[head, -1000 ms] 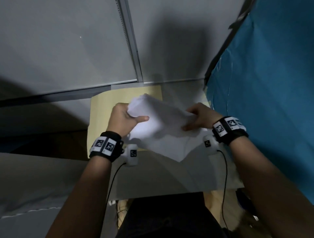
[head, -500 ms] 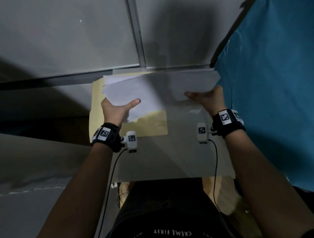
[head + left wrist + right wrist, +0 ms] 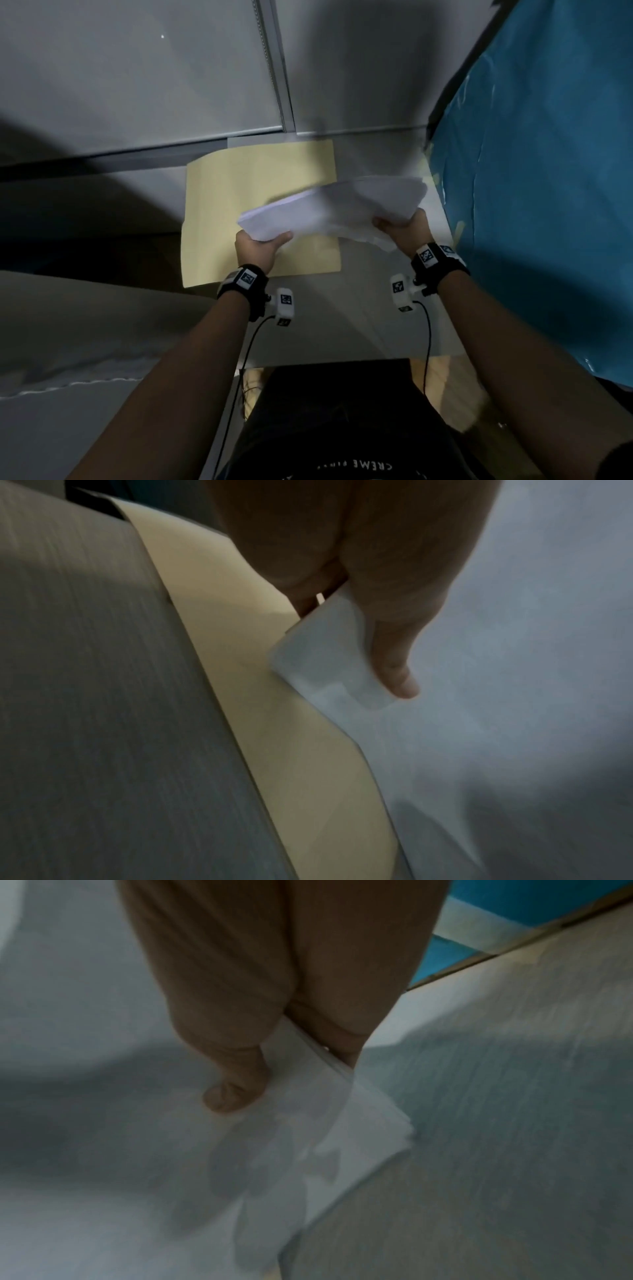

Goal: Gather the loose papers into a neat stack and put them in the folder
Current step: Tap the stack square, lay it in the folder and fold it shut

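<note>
The papers (image 3: 334, 209), frame centre, run lengthwise left to right, sagging; I see my left hand (image 3: 259, 249) and right hand (image 3: 404, 230) pinching their ends above the folder (image 3: 239, 205), its left half bare.

We see the papers (image 3: 334, 209), a loose white sheaf with uneven edges, held up above the table, sagging and blurred. Our thumbs lie on top at its two near corners. Beneath its left part the manila folder (image 3: 246, 202) lies flat and shut on the table.
</note>
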`<control>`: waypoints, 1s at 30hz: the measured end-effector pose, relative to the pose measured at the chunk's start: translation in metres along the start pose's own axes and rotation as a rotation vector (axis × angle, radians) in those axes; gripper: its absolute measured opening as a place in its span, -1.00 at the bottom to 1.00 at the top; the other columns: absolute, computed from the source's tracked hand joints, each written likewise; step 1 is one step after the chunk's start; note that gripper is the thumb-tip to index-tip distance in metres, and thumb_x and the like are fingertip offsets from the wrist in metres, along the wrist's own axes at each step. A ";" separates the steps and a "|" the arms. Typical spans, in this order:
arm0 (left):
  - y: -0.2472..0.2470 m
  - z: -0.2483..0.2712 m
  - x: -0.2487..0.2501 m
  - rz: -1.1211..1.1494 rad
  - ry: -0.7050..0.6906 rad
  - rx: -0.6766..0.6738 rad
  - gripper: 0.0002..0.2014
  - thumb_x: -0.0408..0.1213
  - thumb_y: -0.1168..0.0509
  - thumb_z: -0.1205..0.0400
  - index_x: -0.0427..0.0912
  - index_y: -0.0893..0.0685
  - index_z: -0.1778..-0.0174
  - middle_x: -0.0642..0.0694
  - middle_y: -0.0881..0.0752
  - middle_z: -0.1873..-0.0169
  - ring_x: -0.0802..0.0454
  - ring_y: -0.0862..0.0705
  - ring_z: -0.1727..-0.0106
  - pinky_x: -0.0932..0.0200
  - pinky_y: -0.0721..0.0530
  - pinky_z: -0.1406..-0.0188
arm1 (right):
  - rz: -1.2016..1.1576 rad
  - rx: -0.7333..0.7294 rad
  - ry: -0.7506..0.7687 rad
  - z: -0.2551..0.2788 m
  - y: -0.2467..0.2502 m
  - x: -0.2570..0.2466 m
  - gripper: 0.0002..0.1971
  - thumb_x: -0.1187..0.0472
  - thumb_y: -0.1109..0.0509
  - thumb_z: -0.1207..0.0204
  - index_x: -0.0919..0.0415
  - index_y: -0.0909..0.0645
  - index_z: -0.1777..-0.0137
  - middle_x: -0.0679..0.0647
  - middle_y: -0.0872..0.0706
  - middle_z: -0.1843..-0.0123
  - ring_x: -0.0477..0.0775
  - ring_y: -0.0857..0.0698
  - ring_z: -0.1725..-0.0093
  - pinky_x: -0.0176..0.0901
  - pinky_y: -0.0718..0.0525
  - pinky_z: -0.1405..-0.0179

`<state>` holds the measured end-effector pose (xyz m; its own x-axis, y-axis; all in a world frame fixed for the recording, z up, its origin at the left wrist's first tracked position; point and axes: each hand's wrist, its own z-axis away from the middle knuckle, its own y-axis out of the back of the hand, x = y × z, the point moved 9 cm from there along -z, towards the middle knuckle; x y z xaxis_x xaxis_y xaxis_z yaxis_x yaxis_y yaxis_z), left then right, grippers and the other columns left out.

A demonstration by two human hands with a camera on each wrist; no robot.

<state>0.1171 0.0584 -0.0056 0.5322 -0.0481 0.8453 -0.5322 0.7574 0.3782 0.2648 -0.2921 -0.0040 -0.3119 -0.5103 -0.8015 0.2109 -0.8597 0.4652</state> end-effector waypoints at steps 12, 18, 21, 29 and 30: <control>-0.027 0.051 0.202 -0.560 -0.821 -0.210 0.40 0.28 -0.79 -0.13 0.06 -0.22 -0.86 -0.02 -0.30 -0.82 -0.12 -0.29 -0.83 -0.06 -0.29 -0.78 | 0.238 -0.303 0.345 0.001 0.039 -0.125 -0.84 0.27 -0.72 -0.41 0.20 -0.82 0.07 0.07 -0.89 0.12 -0.16 -0.80 0.18 -0.16 -0.73 0.14; -0.053 0.031 0.159 -0.505 -0.429 -0.432 -0.52 0.00 -0.79 -0.33 -0.16 -0.63 0.50 -0.08 -0.72 0.49 -0.13 -0.67 0.44 0.03 -0.57 0.39 | 0.209 -0.444 0.328 0.019 0.039 -0.143 -0.66 0.17 -0.74 -0.42 0.07 -0.81 -0.18 0.04 -0.91 0.01 -0.21 -0.86 0.11 -0.41 -0.79 0.13; -0.040 0.030 0.139 -0.233 -0.310 -0.412 -0.40 -0.20 -0.80 -0.37 -0.12 -0.43 0.60 0.10 -0.54 0.61 0.02 -0.49 0.56 0.20 -0.42 0.47 | -0.023 -0.451 0.269 0.027 0.054 -0.133 -0.58 0.26 -0.71 -0.45 0.17 -0.76 -0.30 0.10 -0.90 -0.10 0.00 -0.89 -0.08 -0.12 -0.85 -0.18; -0.035 0.052 0.122 0.131 -0.261 -0.248 -0.67 -0.29 -0.81 -0.39 -0.05 -0.86 0.03 0.04 -0.93 0.06 0.13 -0.93 0.01 0.02 -0.90 -0.11 | -0.447 -0.220 0.228 0.060 0.000 -0.125 -0.48 0.39 -0.78 -0.31 0.37 -0.76 -0.28 0.19 -0.89 -0.15 0.14 -0.88 -0.16 0.11 -0.87 -0.12; -0.037 0.054 0.121 0.160 -0.264 -0.231 -0.63 -0.32 -0.81 -0.37 0.02 -0.82 0.05 0.12 -0.91 0.06 0.23 -0.91 0.03 0.09 -0.89 -0.09 | -0.422 -0.164 0.248 0.061 0.000 -0.128 -0.54 0.34 -0.78 -0.35 0.36 -0.78 -0.24 0.16 -0.90 -0.12 0.09 -0.89 -0.13 0.06 -0.88 -0.07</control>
<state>0.1659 -0.0107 0.1027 0.2506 -0.0604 0.9662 -0.4163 0.8943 0.1639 0.2486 -0.2283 0.1214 -0.1766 -0.0817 -0.9809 0.2630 -0.9642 0.0330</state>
